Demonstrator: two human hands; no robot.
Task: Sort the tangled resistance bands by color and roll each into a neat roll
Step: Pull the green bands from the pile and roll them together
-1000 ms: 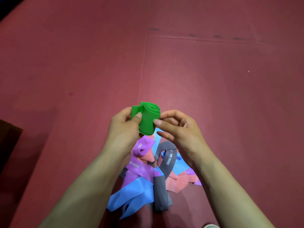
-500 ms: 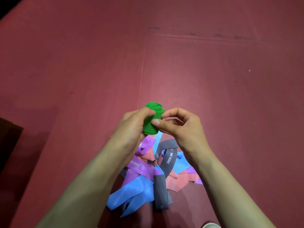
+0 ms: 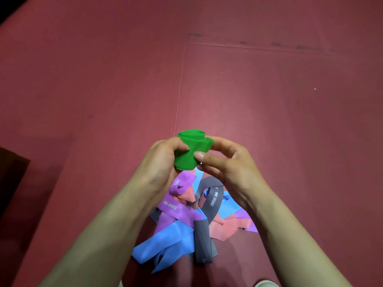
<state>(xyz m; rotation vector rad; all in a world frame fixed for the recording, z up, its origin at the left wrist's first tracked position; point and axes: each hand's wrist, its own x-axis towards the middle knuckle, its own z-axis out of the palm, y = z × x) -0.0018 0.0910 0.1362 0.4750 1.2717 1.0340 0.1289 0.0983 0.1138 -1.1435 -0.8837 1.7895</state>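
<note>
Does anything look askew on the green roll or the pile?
The green roll, gripped by the left hand and right hand, is not neat: its outer end flares out as a loose flap on its right side. Beneath, the pile of purple, blue, grey and pink bands lies tangled.

Green roll (image 3: 185,158) above tangled bands (image 3: 165,239)

green band roll (image 3: 185,156) rotated since 1 s ago: loose end (image 3: 207,144) was on the left hand (image 3: 159,164) side, now sticks out by the right hand (image 3: 230,165). Right thumb shifted onto roll's front.
</note>
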